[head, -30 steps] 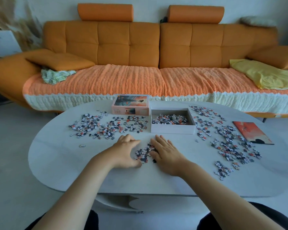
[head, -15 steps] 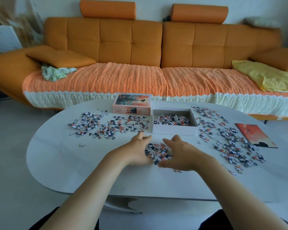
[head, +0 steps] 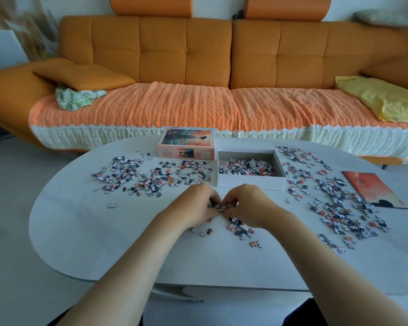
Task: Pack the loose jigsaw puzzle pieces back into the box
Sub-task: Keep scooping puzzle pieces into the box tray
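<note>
Clump of puzzle pieces (head: 220, 207) gripped between curled left hand (head: 198, 204) and right hand (head: 247, 204) low over the surface (head: 99, 236), box (head: 249, 184) just beyond, far and slightly right, nearer the right hand.

You are now cupping both your left hand (head: 194, 203) and right hand (head: 247, 204) tighter around the gathered pieces (head: 219, 207), lifting them while spilled pieces (head: 239, 228) are dropping beneath

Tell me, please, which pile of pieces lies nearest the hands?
The small pile beside the right hand; the left spread and right spread lie farther off.
</note>
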The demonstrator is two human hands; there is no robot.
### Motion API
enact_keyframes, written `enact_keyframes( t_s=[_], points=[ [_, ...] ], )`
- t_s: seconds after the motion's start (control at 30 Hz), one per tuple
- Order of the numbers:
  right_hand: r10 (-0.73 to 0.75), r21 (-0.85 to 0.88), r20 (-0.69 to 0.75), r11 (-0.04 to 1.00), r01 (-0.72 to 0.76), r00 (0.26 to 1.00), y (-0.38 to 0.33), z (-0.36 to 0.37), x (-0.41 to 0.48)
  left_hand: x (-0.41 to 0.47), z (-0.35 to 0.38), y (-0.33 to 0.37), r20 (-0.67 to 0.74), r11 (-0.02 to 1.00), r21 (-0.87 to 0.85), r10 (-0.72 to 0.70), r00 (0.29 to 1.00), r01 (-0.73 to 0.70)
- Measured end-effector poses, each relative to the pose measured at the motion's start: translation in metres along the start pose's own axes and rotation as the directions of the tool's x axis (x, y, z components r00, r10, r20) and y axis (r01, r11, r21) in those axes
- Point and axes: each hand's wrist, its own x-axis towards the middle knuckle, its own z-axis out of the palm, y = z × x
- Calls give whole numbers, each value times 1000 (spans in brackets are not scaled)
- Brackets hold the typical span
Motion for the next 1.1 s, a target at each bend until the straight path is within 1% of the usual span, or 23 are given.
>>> enact_keyframes(
  t_s=[0.13,0.2,0.3,0.4,0.47,0.53,0.57,0.63,0.7,0.77,0.83,0.93,0.97,1.03,1.07,1.1],
  points=[
    [13,76,11,997,-14,1000,5,-9,9,9,-5,2,-24,994,-103,-32,999,30],
    [3,107,-21,994,-1,1000,8,-18,13,16,-9,4,-61,984,-172,-47,997,36],
    [-5,148,-149,989,27,989,11,-33,22,31,-16,10,-168,970,-242,-50,984,8],
    [-4,160,-323,985,59,946,16,-43,33,51,-21,17,-279,955,-291,-33,960,-51],
    [-29,137,-430,986,97,902,21,-46,41,66,-21,20,-352,960,-266,-16,936,-83],
    [-70,90,-491,987,130,868,27,-46,51,79,-19,21,-401,973,-213,-3,916,-90],
    [-82,78,-490,987,137,868,30,-45,55,84,-17,20,-415,978,-188,7,910,-94],
    [-78,67,-420,991,116,904,38,-42,61,91,-13,19,-396,985,-138,44,917,-107],
    [-66,-19,-322,998,63,944,44,-39,66,94,-8,17,-334,987,-84,105,937,-140],
    [-55,-105,-280,994,27,958,48,-38,69,95,-5,16,-285,984,-56,144,947,-167],
    [-58,-102,-292,994,29,955,50,-37,69,95,-4,14,-264,986,-11,159,951,-168],
    [-71,-49,-363,997,57,929,47,-37,64,92,-3,11,-215,972,197,166,962,-124],
    [-94,-41,-360,996,85,928,45,-37,61,90,-3,11,-186,972,213,143,972,-102],
    [-131,-65,-272,991,117,953,42,-34,57,85,-3,10,-138,989,131,82,987,-64],
    [-134,-91,-220,989,116,966,43,-33,55,83,-2,9,-138,995,74,77,987,-67],
    [-133,-103,-199,988,115,971,43,-32,53,80,-1,8,-160,995,36,95,983,-90]
  ],
)
